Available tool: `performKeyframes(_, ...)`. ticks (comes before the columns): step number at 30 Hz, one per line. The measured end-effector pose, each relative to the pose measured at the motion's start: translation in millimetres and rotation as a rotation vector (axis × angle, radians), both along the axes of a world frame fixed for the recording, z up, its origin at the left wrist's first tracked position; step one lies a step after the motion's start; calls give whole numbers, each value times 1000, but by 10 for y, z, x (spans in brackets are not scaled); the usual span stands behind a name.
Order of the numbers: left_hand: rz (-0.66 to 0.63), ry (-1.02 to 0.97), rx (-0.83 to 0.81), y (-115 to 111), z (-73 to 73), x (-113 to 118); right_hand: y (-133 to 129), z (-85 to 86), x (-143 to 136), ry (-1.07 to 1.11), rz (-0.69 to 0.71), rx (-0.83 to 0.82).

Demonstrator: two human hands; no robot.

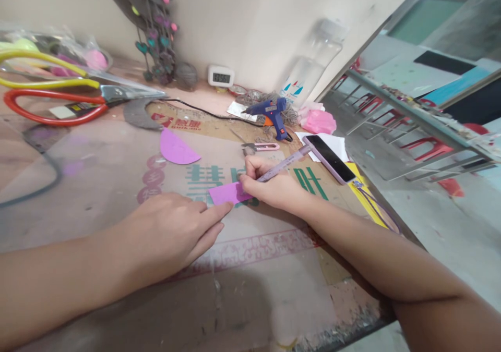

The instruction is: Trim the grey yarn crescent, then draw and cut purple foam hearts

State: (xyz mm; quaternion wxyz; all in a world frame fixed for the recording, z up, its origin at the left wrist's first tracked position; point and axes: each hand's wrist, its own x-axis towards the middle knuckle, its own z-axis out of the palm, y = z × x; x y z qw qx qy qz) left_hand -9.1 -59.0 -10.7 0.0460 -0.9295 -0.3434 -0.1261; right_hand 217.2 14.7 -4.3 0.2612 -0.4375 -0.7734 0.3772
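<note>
Purple strip [224, 192], clear bottle [310, 66] beyond

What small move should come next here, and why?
Probably a short stroke of the pen along the purple strip: the right hand grips the pen over the strip's right end, and the left hand touches its near edge. The pen's tip is hidden.
</note>
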Motion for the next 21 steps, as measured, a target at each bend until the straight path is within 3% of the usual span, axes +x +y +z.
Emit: performKeyframes(21,-2,-2,-19,0,-3,-1,3,-4,-44,50,-37,121)
